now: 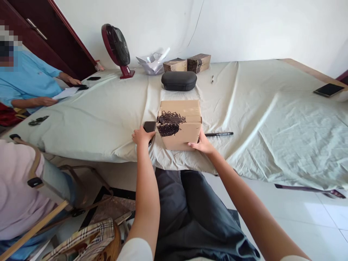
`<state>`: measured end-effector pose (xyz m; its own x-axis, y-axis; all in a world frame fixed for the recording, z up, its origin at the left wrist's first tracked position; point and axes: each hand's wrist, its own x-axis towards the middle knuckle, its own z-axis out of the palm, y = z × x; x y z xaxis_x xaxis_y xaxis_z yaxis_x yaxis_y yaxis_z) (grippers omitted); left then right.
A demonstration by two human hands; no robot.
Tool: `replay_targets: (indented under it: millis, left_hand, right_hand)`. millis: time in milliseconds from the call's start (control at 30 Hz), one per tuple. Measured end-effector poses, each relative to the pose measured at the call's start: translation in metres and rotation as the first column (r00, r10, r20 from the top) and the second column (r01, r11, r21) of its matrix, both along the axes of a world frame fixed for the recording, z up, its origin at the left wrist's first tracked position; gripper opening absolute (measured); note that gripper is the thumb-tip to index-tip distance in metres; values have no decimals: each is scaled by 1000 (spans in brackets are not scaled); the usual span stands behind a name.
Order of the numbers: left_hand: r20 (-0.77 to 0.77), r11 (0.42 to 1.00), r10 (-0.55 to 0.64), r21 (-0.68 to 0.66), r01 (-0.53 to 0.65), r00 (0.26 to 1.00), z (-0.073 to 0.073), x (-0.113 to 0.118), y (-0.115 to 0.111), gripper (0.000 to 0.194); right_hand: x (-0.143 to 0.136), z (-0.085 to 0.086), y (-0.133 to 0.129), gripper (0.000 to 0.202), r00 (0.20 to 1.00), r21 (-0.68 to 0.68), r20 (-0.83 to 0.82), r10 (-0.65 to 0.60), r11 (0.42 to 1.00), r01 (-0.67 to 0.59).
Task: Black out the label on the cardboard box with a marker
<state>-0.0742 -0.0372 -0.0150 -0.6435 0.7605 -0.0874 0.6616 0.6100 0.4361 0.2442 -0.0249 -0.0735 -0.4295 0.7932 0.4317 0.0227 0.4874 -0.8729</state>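
Note:
A brown cardboard box (181,123) with black scribble on its front sits near the table's front edge. My right hand (202,145) grips the box's lower right corner. My left hand (141,137) rests just left of the box, holding a black phone (149,127) that lies on the cloth. A black pen (219,134) lies on the cloth right of the box, behind my right hand.
A pale cloth covers the table (272,119). Behind the box: a black case (178,80), two small cartons (187,63), a red fan (117,47), crumpled plastic (152,63). A phone (328,89) lies far right. One person in blue (27,83) sits at left, another (19,188) nearer.

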Motion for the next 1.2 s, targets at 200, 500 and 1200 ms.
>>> replay_targets:
  millis: [200,500,1200]
  left_hand:
    - [118,996,90,4,-91,989,18,-17,11,98]
    - [244,808,135,534,-249,960,28,39,-72,67]
    - [7,397,-192,915,71,981,37,126,-111,86]
  right_hand:
    - [-2,-1,1,140,999,14,-31,-8,1000,9]
    - [-2,-4,4,141,999,34,-19,-31,999,32]
    - [-6,-8,5,129,997,66,-34,-66,996,68]
